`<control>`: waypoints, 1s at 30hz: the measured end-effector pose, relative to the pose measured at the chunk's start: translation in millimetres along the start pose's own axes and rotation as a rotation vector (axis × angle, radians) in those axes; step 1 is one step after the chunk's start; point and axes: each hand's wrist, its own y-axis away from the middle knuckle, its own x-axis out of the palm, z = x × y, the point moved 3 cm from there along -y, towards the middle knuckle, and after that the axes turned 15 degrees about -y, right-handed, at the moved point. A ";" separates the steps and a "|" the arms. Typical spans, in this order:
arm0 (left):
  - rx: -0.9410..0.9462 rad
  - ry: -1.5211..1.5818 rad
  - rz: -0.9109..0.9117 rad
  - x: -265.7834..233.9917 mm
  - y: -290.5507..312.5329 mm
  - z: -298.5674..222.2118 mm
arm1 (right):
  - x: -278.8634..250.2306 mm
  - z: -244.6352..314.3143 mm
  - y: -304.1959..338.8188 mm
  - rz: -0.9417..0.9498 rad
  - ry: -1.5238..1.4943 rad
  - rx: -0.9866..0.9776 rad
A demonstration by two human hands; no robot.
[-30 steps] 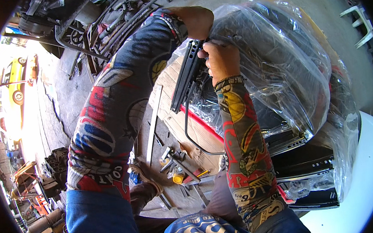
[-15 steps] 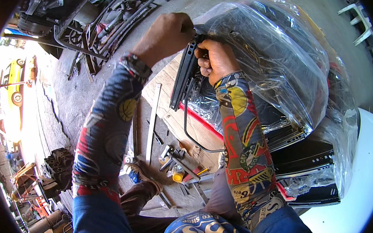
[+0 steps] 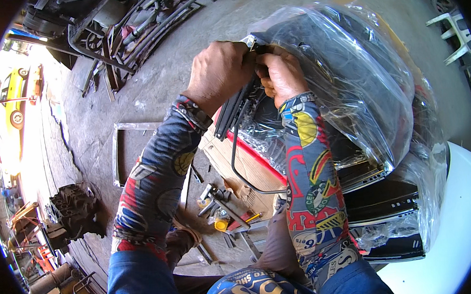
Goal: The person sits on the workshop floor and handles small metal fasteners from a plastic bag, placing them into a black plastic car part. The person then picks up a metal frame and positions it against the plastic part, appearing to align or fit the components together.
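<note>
A car seat [image 3: 341, 78] wrapped in clear plastic lies to my right, its underside turned toward me. Black metal seat rails [image 3: 236, 111] run along its left side, with a bent black bar [image 3: 235, 161] below them. At the far end of the rails, my left hand [image 3: 221, 73] is closed, its back toward me. My right hand [image 3: 281, 77] is closed just beside it, thumb and fingers pinched together. A small shiny metal piece [image 3: 250, 41] shows past the left fingers. What the fingertips grip is hidden.
Beneath the seat lies cardboard [image 3: 253, 165]. A hammer [image 3: 226, 206] and a yellow tape measure [image 3: 221, 224] are among tools near my feet. A metal frame [image 3: 117, 156] rests on the floor at left. A white panel [image 3: 446, 224] stands at lower right; scrap metal [image 3: 127, 39] is piled far left.
My left hand has come nearer and to the right, against my right hand, and now covers the far rail end. My right hand has shifted slightly right and nearer.
</note>
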 end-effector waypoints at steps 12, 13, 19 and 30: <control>0.079 -0.055 -0.073 -1.9 1.9 -2.8 | -0.5 2.0 -6.8 -0.048 0.122 -0.154; 0.089 -0.056 -0.082 -3.1 1.1 -3.5 | 0.4 4.5 -9.3 -0.075 0.171 -0.262; 0.126 -0.107 -0.013 -3.4 -3.6 -2.4 | -3.6 12.9 -15.0 -0.126 0.393 -0.529; 0.108 -0.018 -0.018 10.6 -2.9 2.7 | 5.2 11.4 -10.4 -0.156 0.694 -0.543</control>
